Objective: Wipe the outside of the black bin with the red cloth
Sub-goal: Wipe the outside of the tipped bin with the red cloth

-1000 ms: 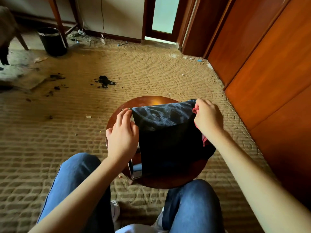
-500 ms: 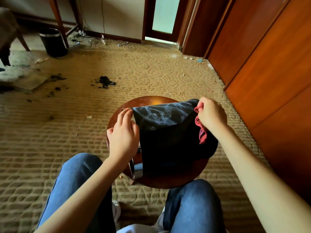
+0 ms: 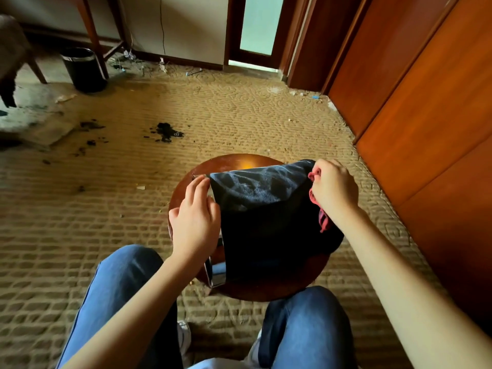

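Between the right hand's [image 3: 334,189] curled fingers [image 3: 323,173] a bunched red cloth [image 3: 323,221] was gripped, its folds showing at the fingertips and trailing below the palm, pressed against the right side of the black bin [image 3: 266,219]. Opposite, the left hand [image 3: 195,222] pinched the bin's left edge near its rim, fingers closed on it to steady it. To wipe well, I judged the cloth should stay flat against the wall and sweep in long strokes while the left hand turned the bin to bring fresh surface round. Lying on its side on a round wooden stool [image 3: 234,162], the bin sat between both hands, above the person's knees. A second bin [image 3: 82,69] stood far off by the wall.
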{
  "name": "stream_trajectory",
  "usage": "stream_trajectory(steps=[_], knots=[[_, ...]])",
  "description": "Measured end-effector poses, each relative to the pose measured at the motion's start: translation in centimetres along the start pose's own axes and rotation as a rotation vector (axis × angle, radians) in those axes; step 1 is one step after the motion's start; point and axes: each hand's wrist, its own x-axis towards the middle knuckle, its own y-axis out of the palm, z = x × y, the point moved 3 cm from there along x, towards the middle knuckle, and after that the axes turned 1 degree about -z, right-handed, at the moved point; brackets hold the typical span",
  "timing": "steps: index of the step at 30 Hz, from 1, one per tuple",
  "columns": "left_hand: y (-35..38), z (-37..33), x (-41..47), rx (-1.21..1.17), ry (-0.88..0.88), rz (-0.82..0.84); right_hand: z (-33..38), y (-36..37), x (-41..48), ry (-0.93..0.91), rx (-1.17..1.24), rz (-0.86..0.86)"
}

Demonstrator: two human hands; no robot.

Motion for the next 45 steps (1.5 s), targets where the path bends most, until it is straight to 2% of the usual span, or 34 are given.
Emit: stream_trajectory(steps=[6,8,9,13,15,18,22,24,26,29,31,34,37,40,41,42,45], knots=[[0.3,0.4,1.4,-0.043,-0.033,-0.006,4.2,0.8,-8.6,-0.348,0.103,-0.016],[0.3,0.3,1.1,-0.037,-0.024,0.002,3.8,0.8,-9.5,-0.413,0.111,-0.026],[0.2,0.3,0.7,-0.03,-0.009,0.004,3.1,0.5,-8.5,-0.389,0.102,-0.04],[0.1,0.0,-0.6,-0.005,0.031,-0.01,-1.0,-0.5,-1.5,-0.064,0.034,-0.039],[0.1,0.0,-0.2,0.003,0.027,-0.008,-1.1,-0.4,-0.2,-0.04,0.009,-0.008],[0.2,0.2,1.0,-0.021,-0.006,-0.006,1.6,0.2,-3.2,-0.168,0.035,-0.05],[0.3,0.4,2.4,-0.042,-0.06,-0.001,5.9,1.2,-10.1,-0.466,0.174,-0.069],[0.4,0.5,2.7,-0.028,-0.061,0.016,5.3,1.3,-9.5,-0.545,0.153,-0.117],[0.4,0.7,2.4,-0.017,-0.032,0.012,3.0,1.0,-6.2,-0.425,0.113,-0.158],[0.4,0.5,1.1,-0.021,-0.002,0.0,-0.6,0.2,-1.7,-0.101,0.019,-0.106],[0.4,0.3,0.6,-0.042,0.008,-0.005,-0.6,0.3,-1.8,-0.046,0.012,-0.095],[0.5,0.2,1.0,-0.07,-0.019,-0.022,3.2,0.9,-5.7,-0.185,0.102,-0.136],[0.4,0.2,1.8,-0.082,-0.057,-0.028,8.9,1.8,-11.1,-0.405,0.285,-0.139],[0.3,0.4,2.1,-0.067,-0.042,-0.012,10.4,1.8,-12.3,-0.586,0.273,-0.135],[0.2,0.5,2.1,-0.069,-0.034,-0.007,9.0,1.6,-11.2,-0.579,0.234,-0.127],[0.2,0.6,2.2,-0.076,-0.032,-0.005,6.9,1.2,-9.6,-0.491,0.212,-0.107],[0.5,0.7,1.8,-0.105,-0.041,-0.018,-0.7,0.1,-4.7,-0.087,0.132,-0.075]])
